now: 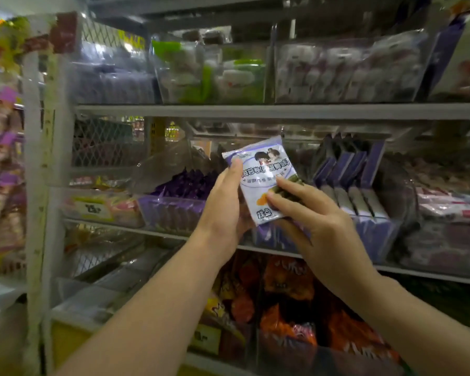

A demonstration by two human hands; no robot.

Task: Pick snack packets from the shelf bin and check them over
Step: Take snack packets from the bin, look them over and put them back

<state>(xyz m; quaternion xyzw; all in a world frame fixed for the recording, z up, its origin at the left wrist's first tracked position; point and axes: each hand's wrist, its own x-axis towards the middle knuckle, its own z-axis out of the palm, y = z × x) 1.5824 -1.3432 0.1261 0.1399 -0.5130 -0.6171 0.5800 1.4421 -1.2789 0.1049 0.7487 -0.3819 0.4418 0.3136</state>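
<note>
A small white and purple snack packet (258, 180) with printed characters is held up in front of the middle shelf, tilted a little to the left. My left hand (225, 202) grips its left edge, thumb along the front. My right hand (310, 221) pinches the packet's lower right part, fingertips on the front over the printed snack picture. Behind the hands stands a clear shelf bin (174, 210) with several purple packets.
Grey metal shelves (255, 111) carry clear bins of wrapped snacks above. A bin with upright purple packets (350, 175) stands to the right. Orange and red bags (288, 294) fill the lower shelf. A white upright post (36, 185) and hanging packets are at the left.
</note>
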